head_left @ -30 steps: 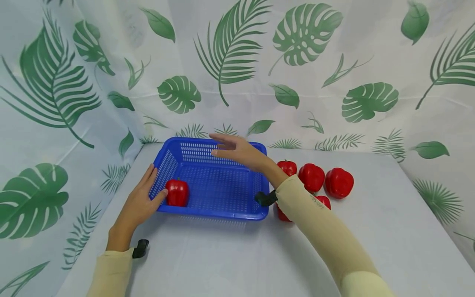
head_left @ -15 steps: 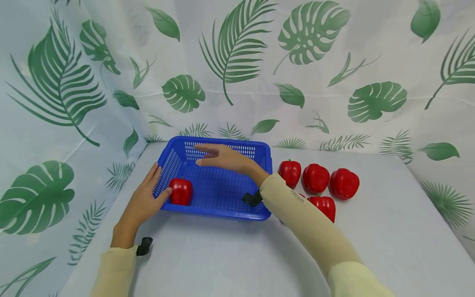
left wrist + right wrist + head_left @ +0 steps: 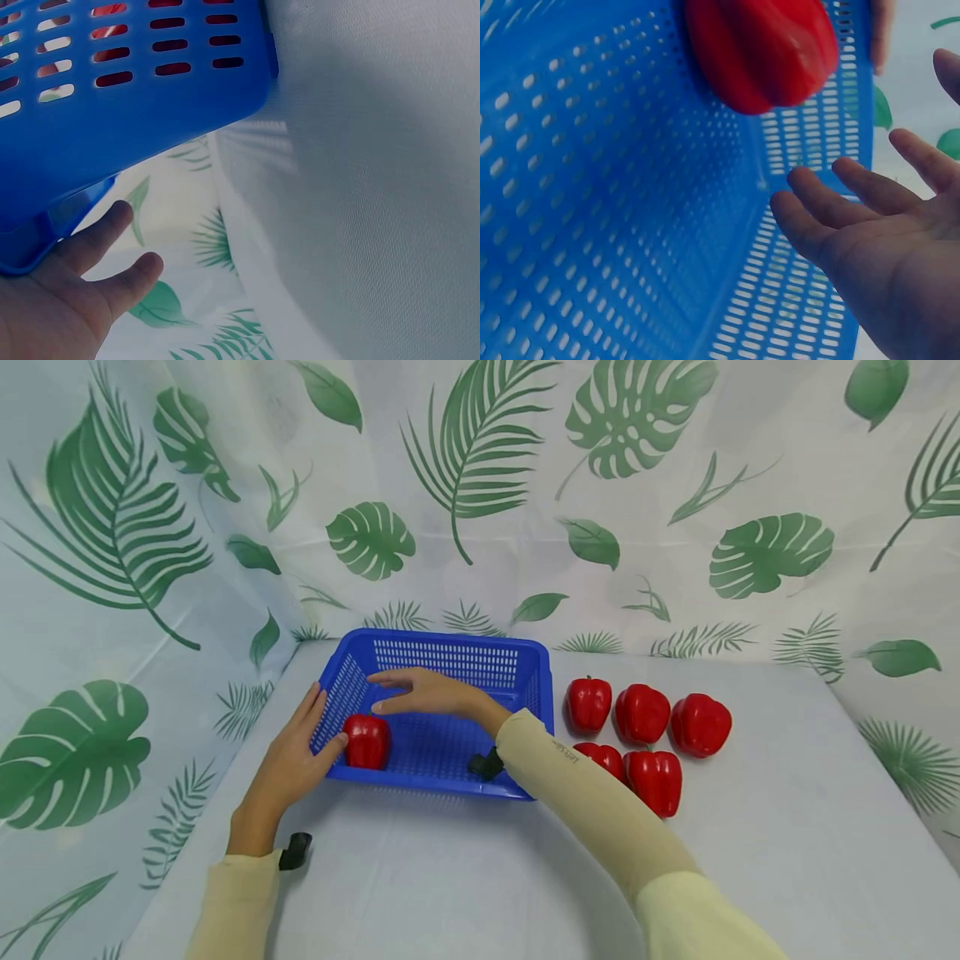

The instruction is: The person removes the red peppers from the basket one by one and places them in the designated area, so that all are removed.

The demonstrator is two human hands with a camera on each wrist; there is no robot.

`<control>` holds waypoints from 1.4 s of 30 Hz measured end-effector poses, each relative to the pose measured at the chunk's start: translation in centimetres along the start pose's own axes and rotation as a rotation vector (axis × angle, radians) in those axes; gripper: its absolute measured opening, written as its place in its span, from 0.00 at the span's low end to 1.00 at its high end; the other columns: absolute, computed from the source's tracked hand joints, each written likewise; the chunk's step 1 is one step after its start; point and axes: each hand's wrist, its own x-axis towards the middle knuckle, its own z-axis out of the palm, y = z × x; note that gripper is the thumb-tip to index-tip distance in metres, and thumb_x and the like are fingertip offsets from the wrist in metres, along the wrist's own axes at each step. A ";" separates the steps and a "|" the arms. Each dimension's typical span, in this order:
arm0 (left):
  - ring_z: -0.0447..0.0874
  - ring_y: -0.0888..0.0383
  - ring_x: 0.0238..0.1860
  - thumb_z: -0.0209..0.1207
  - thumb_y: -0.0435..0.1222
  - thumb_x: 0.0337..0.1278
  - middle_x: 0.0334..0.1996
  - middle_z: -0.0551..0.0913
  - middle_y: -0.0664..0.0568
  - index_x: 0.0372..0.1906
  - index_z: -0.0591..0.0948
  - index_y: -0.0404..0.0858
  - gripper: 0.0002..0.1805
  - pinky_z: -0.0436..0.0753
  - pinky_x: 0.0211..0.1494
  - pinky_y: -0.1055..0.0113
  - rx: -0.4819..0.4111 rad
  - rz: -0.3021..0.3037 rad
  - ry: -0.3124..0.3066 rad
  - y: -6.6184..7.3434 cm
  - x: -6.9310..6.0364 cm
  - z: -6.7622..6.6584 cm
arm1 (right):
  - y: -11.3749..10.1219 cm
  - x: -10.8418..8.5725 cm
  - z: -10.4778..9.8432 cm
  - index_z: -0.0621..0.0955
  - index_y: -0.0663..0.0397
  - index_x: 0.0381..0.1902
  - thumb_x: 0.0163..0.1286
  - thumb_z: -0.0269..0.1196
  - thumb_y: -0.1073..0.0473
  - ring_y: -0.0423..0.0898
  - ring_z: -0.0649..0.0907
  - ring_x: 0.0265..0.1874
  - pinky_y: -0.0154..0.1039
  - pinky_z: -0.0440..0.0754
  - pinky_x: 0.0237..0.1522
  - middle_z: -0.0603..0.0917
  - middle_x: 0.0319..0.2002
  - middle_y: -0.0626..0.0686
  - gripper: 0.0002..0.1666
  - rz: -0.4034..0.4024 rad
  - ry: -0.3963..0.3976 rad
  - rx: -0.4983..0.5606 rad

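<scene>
A blue perforated basket (image 3: 442, 787) stands on the table, with one red bell pepper (image 3: 367, 743) in its front left corner. My left hand (image 3: 296, 756) rests against the basket's left front corner. Its thumb reaches over the rim towards the pepper; in the left wrist view, two straight, spread fingers (image 3: 131, 281) show outside the basket. Over the basket, just behind and above that pepper, hovers my right hand (image 3: 427, 691) with extended fingers. The right wrist view shows this hand (image 3: 900, 255) holding nothing, its fingers apart from the bell pepper (image 3: 761, 56).
Several more red bell peppers (image 3: 642, 714) lie on the white table (image 3: 420, 877) just right of the basket. The right forearm passes over the basket's right front corner and partly hides one pepper. A leaf-patterned curtain (image 3: 517, 577) hangs behind and at the left.
The right hand has moved left and down across the basket to above the bell pepper inside. The left hand stays at the basket's corner. The view has shifted slightly.
</scene>
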 end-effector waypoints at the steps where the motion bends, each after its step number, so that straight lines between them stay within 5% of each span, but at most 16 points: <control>1: 0.47 0.29 0.83 0.55 0.51 0.78 0.87 0.43 0.40 0.86 0.50 0.31 0.47 0.57 0.75 0.25 0.003 -0.002 -0.001 0.0 0.0 0.0 | 0.1 0.2 0.2 0.68 0.50 0.83 0.76 0.65 0.43 0.58 0.64 0.81 0.58 0.68 0.77 0.67 0.81 0.58 0.43 0.001 -0.009 -0.012; 18: 0.48 0.29 0.83 0.55 0.51 0.79 0.87 0.44 0.38 0.86 0.50 0.31 0.47 0.58 0.74 0.25 0.011 0.000 0.002 -0.3 -0.4 -0.4 | 1.0 2.0 1.7 0.70 0.55 0.82 0.76 0.66 0.48 0.58 0.68 0.79 0.54 0.75 0.73 0.70 0.79 0.60 0.41 0.032 -0.098 -0.018; 27: 0.48 0.29 0.83 0.56 0.50 0.78 0.87 0.44 0.39 0.86 0.50 0.31 0.47 0.58 0.75 0.26 0.001 -0.006 -0.005 -0.3 -0.3 0.1 | 1.8 1.9 2.3 0.73 0.50 0.80 0.76 0.66 0.45 0.52 0.74 0.74 0.41 0.82 0.64 0.74 0.77 0.56 0.39 0.094 -0.165 -0.051; 42: 0.48 0.30 0.83 0.57 0.49 0.77 0.87 0.44 0.40 0.86 0.50 0.32 0.47 0.60 0.74 0.27 0.005 -0.010 0.011 0.3 -0.3 -0.1 | 2.1 2.1 2.4 0.77 0.52 0.77 0.75 0.69 0.55 0.51 0.75 0.73 0.39 0.83 0.64 0.77 0.74 0.55 0.34 0.037 -0.116 -0.008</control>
